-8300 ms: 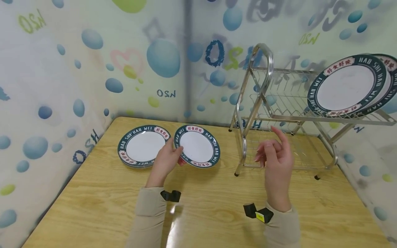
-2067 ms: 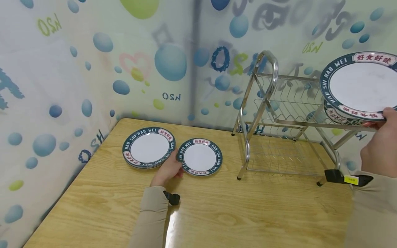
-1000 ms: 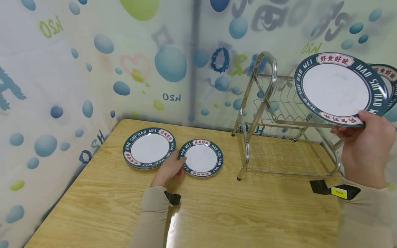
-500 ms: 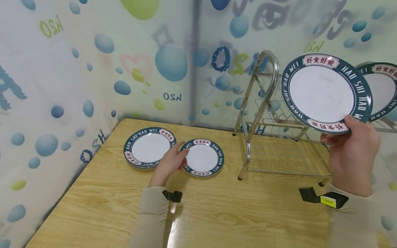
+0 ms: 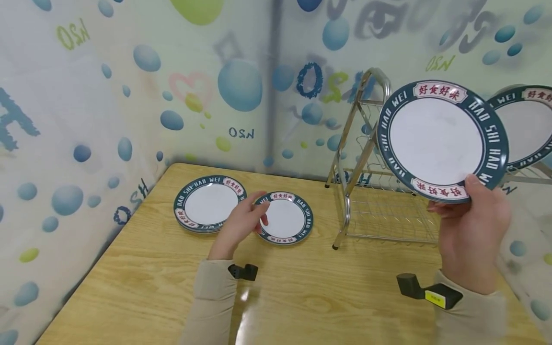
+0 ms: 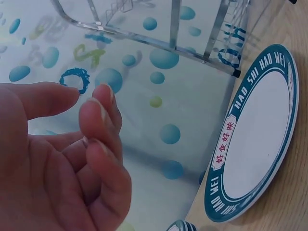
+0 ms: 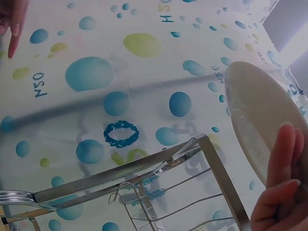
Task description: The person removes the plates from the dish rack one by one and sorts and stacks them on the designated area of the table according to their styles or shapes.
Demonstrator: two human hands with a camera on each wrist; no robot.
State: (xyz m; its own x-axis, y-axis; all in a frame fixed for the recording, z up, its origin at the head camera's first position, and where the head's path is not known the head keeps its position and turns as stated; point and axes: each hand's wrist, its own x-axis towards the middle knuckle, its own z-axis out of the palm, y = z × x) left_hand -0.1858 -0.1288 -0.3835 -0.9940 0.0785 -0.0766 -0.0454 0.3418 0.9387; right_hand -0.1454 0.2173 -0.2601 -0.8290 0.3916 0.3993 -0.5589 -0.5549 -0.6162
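My right hand (image 5: 476,235) pinches a white plate with a dark green lettered rim (image 5: 437,143) by its lower right edge, thumb on the face. The plate is raised in front of the metal dish rack (image 5: 347,196), its face toward me; its pale underside (image 7: 260,125) shows in the right wrist view. My left hand (image 5: 239,223) hovers with loosely bent fingers, holding nothing, over the left edge of a smaller matching plate (image 5: 286,218) lying on the table. In the left wrist view a gap separates the fingers from that small plate (image 6: 257,139).
To the left lies a stack of matching plates (image 5: 211,203). Another plate (image 5: 528,124) leans on the rack's upper shelf at the far right. The wooden table (image 5: 327,297) meets a patterned wall covering (image 5: 194,129) at the back and left.
My right hand, empty at first, has taken a plate from the rack's upper shelf and carried it left. The small plate was set down, and my left hand has let go and lifted off it.
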